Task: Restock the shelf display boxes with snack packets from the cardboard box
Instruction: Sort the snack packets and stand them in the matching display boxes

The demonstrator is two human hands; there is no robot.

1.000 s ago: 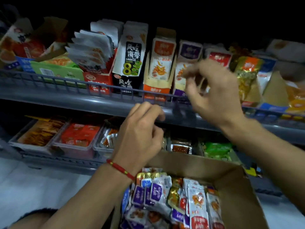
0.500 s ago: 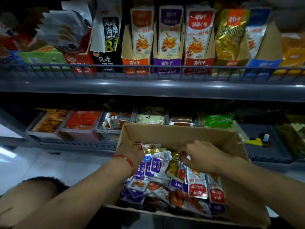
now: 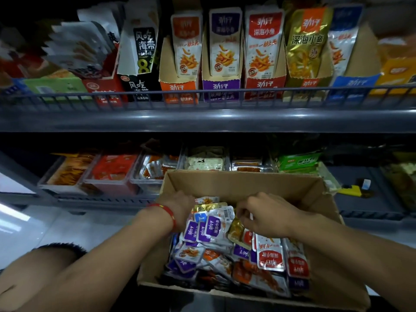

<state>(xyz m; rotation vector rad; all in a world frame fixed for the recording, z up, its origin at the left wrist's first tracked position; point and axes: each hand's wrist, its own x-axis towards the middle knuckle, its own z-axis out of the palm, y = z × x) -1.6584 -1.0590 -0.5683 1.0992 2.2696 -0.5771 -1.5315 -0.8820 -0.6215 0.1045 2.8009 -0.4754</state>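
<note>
Both hands now down in cardboard box (image 3: 236,185) vs a sec ago: right hand (image 3: 267,215) off shelf, fingers curled into snack packets (image 3: 216,228); left hand (image 3: 180,206) grip unclear. Next pick starting.

left hand (image 3: 180,208) fingers: hidden among packets (image 3: 211,228) | grip: unclear

劲仔 on orange display box (image 3: 179,87), 深海小鱼 on gold packet (image 3: 307,39), 风吃海带 on black-and-white packet (image 3: 144,45)
</note>
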